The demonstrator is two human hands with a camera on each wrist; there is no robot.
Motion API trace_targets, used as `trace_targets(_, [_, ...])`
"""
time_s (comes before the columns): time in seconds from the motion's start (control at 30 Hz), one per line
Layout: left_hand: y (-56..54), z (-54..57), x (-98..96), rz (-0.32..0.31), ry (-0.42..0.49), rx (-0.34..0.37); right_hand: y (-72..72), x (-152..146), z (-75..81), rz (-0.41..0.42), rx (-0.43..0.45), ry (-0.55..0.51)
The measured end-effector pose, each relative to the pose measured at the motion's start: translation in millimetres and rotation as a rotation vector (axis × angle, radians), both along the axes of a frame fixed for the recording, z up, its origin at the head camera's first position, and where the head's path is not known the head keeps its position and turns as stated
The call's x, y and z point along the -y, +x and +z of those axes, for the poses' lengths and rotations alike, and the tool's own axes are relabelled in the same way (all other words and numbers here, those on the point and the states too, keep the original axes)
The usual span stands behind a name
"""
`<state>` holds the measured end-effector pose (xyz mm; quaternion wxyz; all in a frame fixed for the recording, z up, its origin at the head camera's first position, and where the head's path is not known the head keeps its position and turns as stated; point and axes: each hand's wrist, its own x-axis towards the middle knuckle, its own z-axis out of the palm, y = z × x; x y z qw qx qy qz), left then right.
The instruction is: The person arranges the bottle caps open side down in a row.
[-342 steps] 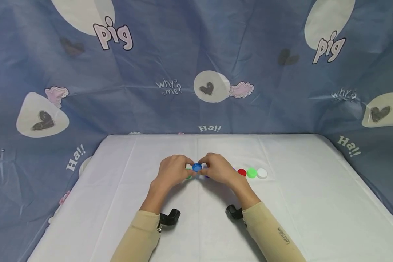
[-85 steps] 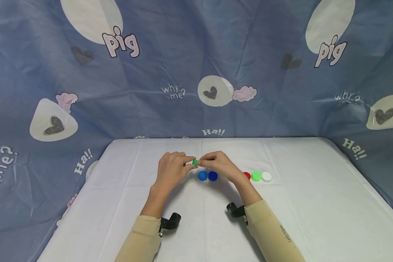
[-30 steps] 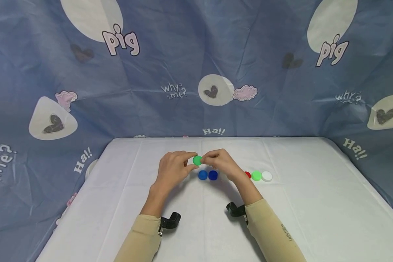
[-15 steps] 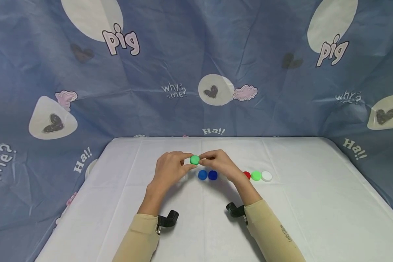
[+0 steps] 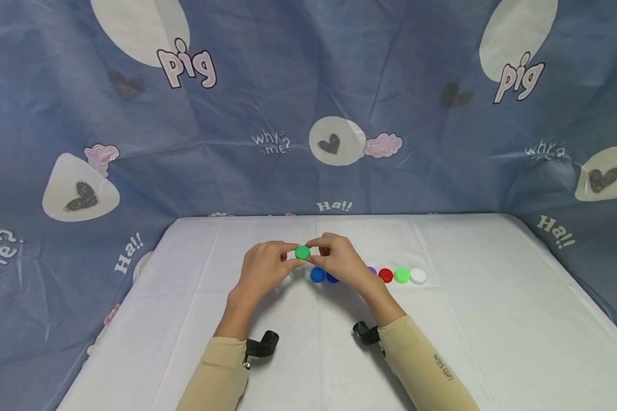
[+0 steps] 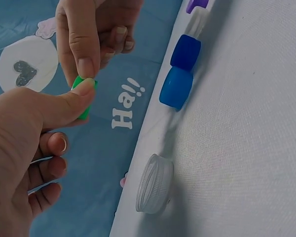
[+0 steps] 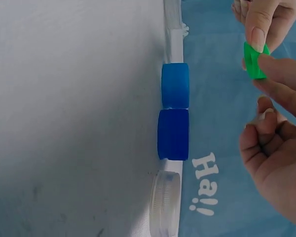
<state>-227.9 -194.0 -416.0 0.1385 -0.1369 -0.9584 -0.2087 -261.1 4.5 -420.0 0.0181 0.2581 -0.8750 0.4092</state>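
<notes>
Both hands pinch one green bottle cap [image 5: 302, 252] above the table, its round face toward the head camera. My left hand [image 5: 264, 265] holds its left edge between thumb and forefinger; my right hand [image 5: 339, 260] grips the opposite edge. In the right wrist view the green cap [image 7: 254, 61] appears edge-on, partly covered by fingers. Below the hands, a light blue cap [image 5: 317, 274] and a dark blue cap [image 5: 332, 278] sit side by side on the table. A clear ribbed cap [image 6: 155, 185] stands apart on the left, mostly behind my left hand in the head view.
The row continues rightward with a clear cap [image 7: 165, 205], a partly hidden purple cap [image 5: 372, 270], a red cap [image 5: 385, 275], a light green cap [image 5: 402, 275] and a white cap [image 5: 418, 275]. A blue printed cloth [image 5: 267, 182] hangs behind the white-covered table [image 5: 493, 342].
Earlier both hands held a light blue cap, which now sits on the table. The green cap has since been lifted and turned, then shifted slightly left. My right hand moved left, uncovering the purple cap.
</notes>
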Motion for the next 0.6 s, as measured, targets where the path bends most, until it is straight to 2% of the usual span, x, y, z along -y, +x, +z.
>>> trace_targets(0.1, [-0.4, -1.5, 1.2, -0.010, 0.002, -0.001, 0.3, 2.3, -1.3, -0.009, -0.009, 0.022])
trace_targets(0.27, [-0.3, -3.4, 2.4, -0.025, -0.005, 0.018, 2.2, 4.3, -4.2, -0.003, 0.028, 0.034])
trace_targets(0.6, [-0.6, -4.9, 4.0, -0.008, -0.034, 0.074, 1.8, 8.7, -7.9, 0.008, 0.049, 0.070])
